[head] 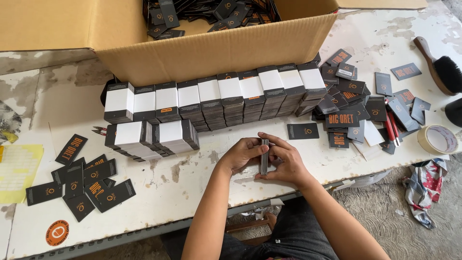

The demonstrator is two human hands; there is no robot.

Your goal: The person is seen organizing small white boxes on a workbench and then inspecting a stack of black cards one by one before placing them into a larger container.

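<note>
Both hands meet at the near edge of the white table (192, 192), in front of the big cardboard box (211, 50). The left hand (240, 154) and the right hand (287, 163) press from either side on a small stack of dark cards (264, 156), which stands on edge on the table, upright between the palms; the fingers (250, 144) of the left hand curl over the top of the stack, and the right hand's fingers close around its far side and bottom, so both hands are clamped on it. Just beyond the stack, against the box's front wall, runs a long row of banded card bundles (216, 98), black with white paper wraps, with two more bundles (151, 137) lying in front of the row's left end. A single dark card (303, 131) lies flat between the hands and the row. To the right of the box loose cards (351, 110) are heaped, with a roll of tape (437, 139) and a brush (440, 67) farther right. To the left of the hands, well apart from the box, another scatter of cards (82, 180) lies flat. The box itself holds more loose cards (207, 14).
</note>
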